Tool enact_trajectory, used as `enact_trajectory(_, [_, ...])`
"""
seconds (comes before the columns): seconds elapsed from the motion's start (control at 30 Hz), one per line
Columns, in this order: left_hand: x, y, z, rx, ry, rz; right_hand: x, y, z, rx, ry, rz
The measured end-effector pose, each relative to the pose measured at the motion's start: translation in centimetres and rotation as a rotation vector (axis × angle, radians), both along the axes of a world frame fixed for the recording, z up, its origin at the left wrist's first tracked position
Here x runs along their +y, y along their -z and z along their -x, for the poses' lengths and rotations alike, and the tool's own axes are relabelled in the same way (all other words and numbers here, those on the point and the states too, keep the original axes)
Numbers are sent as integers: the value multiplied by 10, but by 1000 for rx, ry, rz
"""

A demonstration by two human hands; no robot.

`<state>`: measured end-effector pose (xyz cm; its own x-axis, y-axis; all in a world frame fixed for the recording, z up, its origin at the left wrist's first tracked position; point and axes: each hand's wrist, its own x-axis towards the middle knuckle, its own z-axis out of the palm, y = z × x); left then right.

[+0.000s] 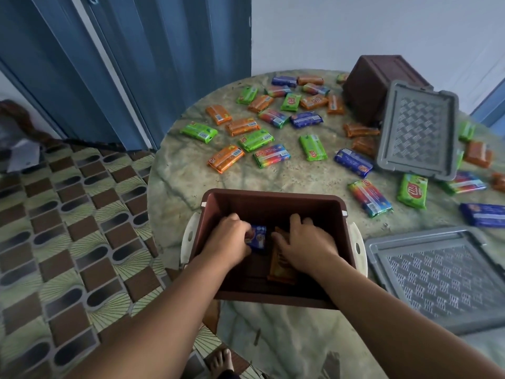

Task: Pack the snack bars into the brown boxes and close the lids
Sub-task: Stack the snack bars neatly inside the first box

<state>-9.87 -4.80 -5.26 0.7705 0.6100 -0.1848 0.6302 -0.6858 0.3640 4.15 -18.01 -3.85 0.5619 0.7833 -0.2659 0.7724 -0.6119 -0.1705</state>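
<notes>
Brown box (273,199) | left hand (231,237) pinches blue bar (258,236) | right hand (306,246) flat on orange bar (282,265)

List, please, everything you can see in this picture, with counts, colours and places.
near box: one, brown, open, at the table's near edge, both hands inside
far box: one, brown, tipped over at the far right
lids: two, grey; one leans on the far box, one lies flat right of the near box
loose bars: dozens, orange, green, blue and rainbow, scattered over the table
packed bars: two seen, blue and orange, in the near box
table: one, round, marbled green
door: blue, folding, behind left
hands: left hand holds the blue bar; right hand rests on the orange bar
</notes>
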Motion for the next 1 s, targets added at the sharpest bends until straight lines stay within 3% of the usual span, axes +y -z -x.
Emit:
enact_trajectory(0.17, [-1, -1, -1, 7, -21, -29, -6, -13, -9, -90, -466, 122])
enact_trajectory(0.23, [-1, -3, -1, 17, -24, -24, -4, -15, -9, -155, -545, 219])
enact_trajectory(0.33, [0, -3, -2, 33, -17, -12, -6, -15, -12, -136, -505, 274])
enact_trajectory(0.63, [-1, -4, -1, 21, -10, -25, 4, -15, -13, -148, -229, 134])
enact_trajectory(1.0, [2, 2, -2, -3, 15, -40, 10, -7, -15, -156, -326, 58])
